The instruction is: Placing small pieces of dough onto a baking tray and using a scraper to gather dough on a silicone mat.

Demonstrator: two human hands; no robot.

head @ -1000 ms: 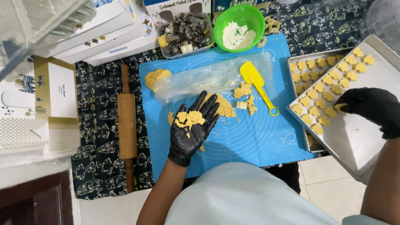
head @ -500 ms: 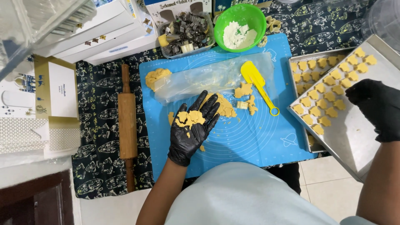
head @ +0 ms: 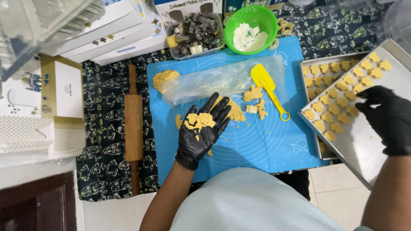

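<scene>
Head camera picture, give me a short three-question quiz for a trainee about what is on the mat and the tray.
1. True or false: the left hand lies palm up with cut dough pieces on it.
2. What does the right hand touch? A) the rolling pin B) the metal tray of cookies C) the green bowl
3. Fill in: the yellow spatula lies on the blue ____.

Key
1. True; the gloved palm faces up over the mat.
2. B; its fingers are at the cookie rows on the tray.
3. Mat.
</scene>
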